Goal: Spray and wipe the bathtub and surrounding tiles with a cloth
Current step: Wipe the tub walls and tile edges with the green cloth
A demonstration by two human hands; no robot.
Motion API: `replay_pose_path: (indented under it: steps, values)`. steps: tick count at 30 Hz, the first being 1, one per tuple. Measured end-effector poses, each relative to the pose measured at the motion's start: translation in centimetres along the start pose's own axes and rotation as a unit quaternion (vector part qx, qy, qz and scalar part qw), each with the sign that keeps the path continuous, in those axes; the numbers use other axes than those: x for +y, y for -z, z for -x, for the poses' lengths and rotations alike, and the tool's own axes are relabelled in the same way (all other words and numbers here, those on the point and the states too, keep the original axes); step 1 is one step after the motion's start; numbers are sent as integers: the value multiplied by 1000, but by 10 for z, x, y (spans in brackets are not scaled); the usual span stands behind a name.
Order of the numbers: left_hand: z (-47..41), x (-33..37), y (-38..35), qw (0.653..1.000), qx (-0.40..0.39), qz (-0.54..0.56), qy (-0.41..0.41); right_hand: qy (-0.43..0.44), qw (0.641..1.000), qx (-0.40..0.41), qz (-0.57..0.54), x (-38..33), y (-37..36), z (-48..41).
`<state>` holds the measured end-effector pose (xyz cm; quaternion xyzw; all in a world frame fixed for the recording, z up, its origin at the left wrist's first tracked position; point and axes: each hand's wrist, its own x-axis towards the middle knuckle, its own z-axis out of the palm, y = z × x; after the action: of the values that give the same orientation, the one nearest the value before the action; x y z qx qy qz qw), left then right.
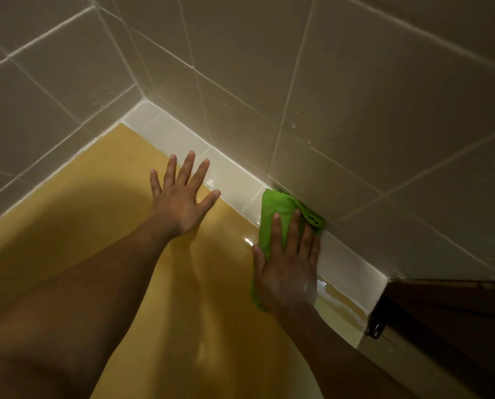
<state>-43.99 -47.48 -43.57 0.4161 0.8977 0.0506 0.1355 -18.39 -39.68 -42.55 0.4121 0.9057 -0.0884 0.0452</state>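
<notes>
Green cloth [278, 207] on ledge tiles [232, 177], pressed under flat, straight-fingered right hand [286, 272]; at 9 o'clock, left hand [180, 197] splayed on yellow bathtub [68, 220].

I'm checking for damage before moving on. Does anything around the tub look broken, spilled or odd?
Nothing looks broken or askew. Small specks or droplets dot the wall tiles near the corner, and the white ledge looks wet beside the green cloth under the right hand.
</notes>
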Motion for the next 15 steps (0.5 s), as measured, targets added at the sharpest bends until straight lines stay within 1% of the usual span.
replay_pose_path:
  steps: [8, 15]
  values:
    - [-23, -36, 4, 999, 47, -4, -11, 39, 999, -9, 8, -44, 0, -38]
    - [-35, -78, 12, 996, 91, -23, 9, 78, 997, -4, 16, -91, 3, -79]
